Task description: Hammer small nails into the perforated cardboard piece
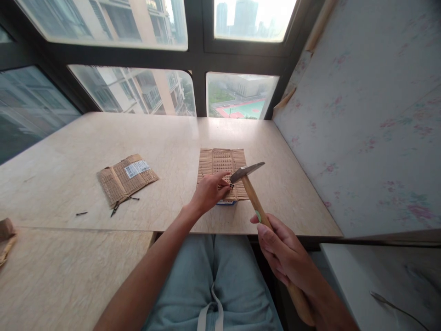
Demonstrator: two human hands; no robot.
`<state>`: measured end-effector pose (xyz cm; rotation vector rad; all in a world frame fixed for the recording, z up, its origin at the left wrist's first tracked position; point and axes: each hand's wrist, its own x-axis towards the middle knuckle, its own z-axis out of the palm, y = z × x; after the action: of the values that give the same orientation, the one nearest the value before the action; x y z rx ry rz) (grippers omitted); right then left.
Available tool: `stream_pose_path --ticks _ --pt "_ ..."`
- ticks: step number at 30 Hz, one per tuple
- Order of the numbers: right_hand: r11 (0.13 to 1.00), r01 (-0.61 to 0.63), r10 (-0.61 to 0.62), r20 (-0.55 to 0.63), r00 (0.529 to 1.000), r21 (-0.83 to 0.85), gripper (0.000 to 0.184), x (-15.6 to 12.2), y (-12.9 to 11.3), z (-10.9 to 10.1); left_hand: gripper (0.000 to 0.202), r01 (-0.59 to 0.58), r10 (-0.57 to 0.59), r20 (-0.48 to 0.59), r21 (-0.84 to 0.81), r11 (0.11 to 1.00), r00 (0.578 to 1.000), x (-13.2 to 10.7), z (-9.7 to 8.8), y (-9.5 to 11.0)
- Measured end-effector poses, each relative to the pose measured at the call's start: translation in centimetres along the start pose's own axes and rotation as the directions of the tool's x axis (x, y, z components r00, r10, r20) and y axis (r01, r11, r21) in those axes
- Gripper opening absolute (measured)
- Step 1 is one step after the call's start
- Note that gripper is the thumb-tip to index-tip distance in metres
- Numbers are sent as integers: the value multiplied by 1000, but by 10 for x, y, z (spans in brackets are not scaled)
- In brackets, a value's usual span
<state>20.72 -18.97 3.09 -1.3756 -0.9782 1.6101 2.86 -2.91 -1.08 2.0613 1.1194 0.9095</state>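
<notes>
My right hand (280,248) is wrapped round the wooden handle of a hammer (255,197), whose dark metal head is over the right part of a piece of brown cardboard (222,158). With fingertips pinched together, my left hand (210,191) is at the cardboard's lower middle, just left of the hammer head. A small dark nail (232,186) shows at those fingertips; part of it is hidden. Rows of small dark marks cover the cardboard. Something with a blue edge (227,202) peeks out from under its near side.
To the left lies another cardboard piece (119,181) with a white label, several dark nails (115,209) beside it. The marble-look counter (172,138) runs to windows at the back. A papered wall (372,138) bounds the right side. A cable (389,301) lies on a white surface, lower right.
</notes>
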Motion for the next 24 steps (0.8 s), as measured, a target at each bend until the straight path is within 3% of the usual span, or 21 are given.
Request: stream_pose_path --ticks 12,18,24 --pt "975 -22 26 15 1000 -219 39 7 -8 -3 51 5 -5 -7 87 996 1000 1 -1 0" --pt "977 19 -18 6 1000 -211 38 9 -5 -6 53 7 -7 -10 50 999 1000 1 -1 1" --pt "961 -20 28 26 999 -275 35 12 -7 -9 51 0 1 -7 83 997 1000 1 -1 0"
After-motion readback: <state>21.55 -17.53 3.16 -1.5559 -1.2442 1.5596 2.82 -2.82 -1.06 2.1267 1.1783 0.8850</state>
